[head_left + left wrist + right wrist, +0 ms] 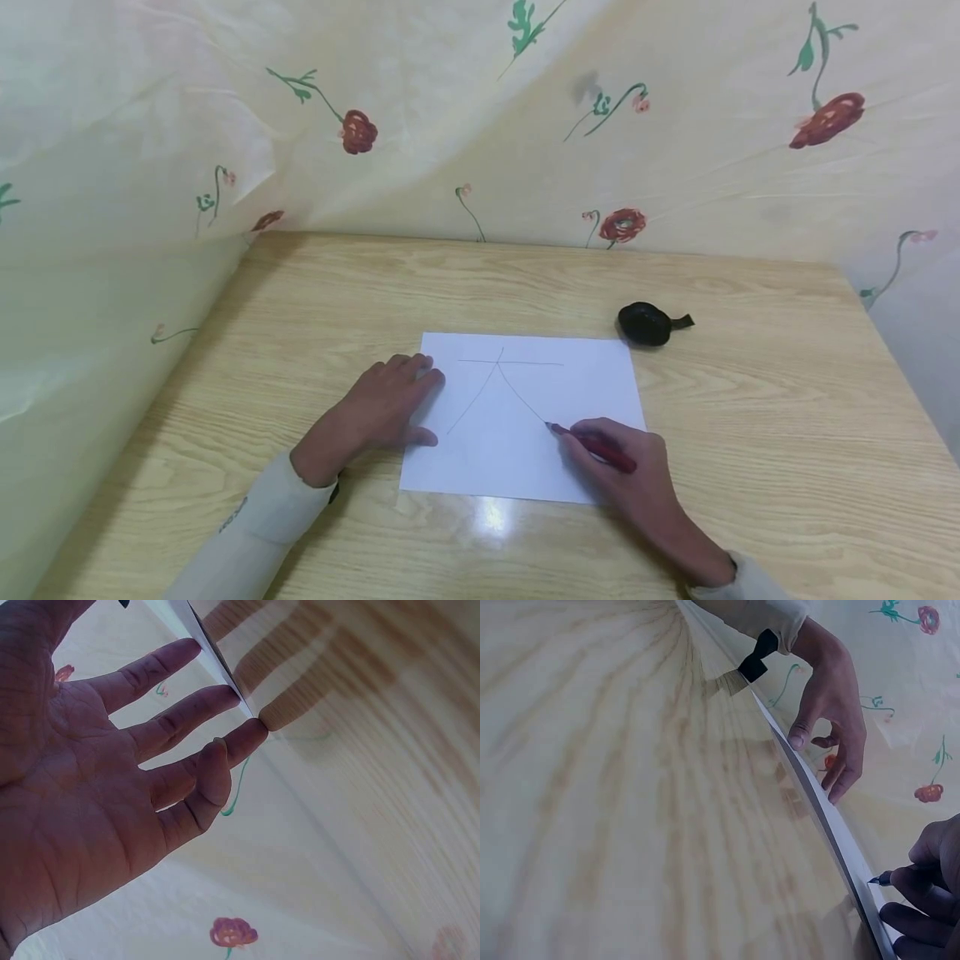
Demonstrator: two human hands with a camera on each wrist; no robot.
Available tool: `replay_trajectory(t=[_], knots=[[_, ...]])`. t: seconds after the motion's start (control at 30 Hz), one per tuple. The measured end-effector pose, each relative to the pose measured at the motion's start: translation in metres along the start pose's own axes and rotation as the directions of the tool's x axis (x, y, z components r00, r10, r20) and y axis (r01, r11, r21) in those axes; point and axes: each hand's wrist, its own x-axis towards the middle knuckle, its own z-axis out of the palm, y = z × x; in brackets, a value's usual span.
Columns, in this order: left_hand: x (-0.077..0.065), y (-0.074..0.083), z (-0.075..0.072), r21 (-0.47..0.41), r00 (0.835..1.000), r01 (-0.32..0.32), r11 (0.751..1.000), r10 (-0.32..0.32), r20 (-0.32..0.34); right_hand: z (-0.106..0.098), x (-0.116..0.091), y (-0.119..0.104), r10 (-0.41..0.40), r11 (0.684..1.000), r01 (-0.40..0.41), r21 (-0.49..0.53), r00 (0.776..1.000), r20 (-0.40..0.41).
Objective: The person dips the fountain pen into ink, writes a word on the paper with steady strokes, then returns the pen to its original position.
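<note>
A white sheet of paper (487, 467) lies on the wooden table, bearing thin drawn lines: a horizontal stroke crossed near its middle by two slanting ones. My right hand (630, 467) pinches a dark red pen (603, 450), its tip touching the paper at the lower end of the right slanting line. At the sheet's left edge, my left hand (390, 400) rests with fingers extended and fingertips on the paper. The left wrist view shows that palm (82, 795) from below, the fingertips at the paper's edge. In the right wrist view the pen tip (881, 879) meets the sheet.
A small black pan-shaped object (645, 324) with a short handle sits just beyond the sheet's upper right corner. The wooden table (787, 400) extends around the paper. Behind it and along its sides hangs a pale cloth (450, 100) printed with red flowers.
</note>
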Motion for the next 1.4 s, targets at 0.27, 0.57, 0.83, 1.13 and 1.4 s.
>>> replay_trajectory(t=[0.27,0.57,0.83,1.13,1.4], knots=[[0.0,0.0,0.001,-0.005,1.0,-0.004,1.0,0.004,-0.007,0.0,-0.001,0.002,-0.007,1.0,0.007,-0.003,1.0,0.004],[0.0,-0.001,0.001,-0.006,1.0,-0.006,1.0,0.006,-0.001,0.001,0.0,0.001,0.006,1.0,-0.006,0.005,0.999,-0.044],[0.0,-0.001,0.001,-0.005,1.0,-0.005,1.0,0.005,0.006,-0.003,0.008,-0.004,-0.079,0.995,0.089,0.034,0.974,-0.213],[0.001,0.0,-0.001,0.007,1.0,-0.02,1.0,0.02,-0.007,-0.03,0.035,-0.001,-0.159,0.94,0.304,0.157,0.794,-0.587],[0.002,0.002,-0.002,-0.011,1.0,0.009,1.0,-0.009,0.023,-0.056,0.047,0.009,-0.115,0.95,0.287,0.12,0.684,-0.721]])
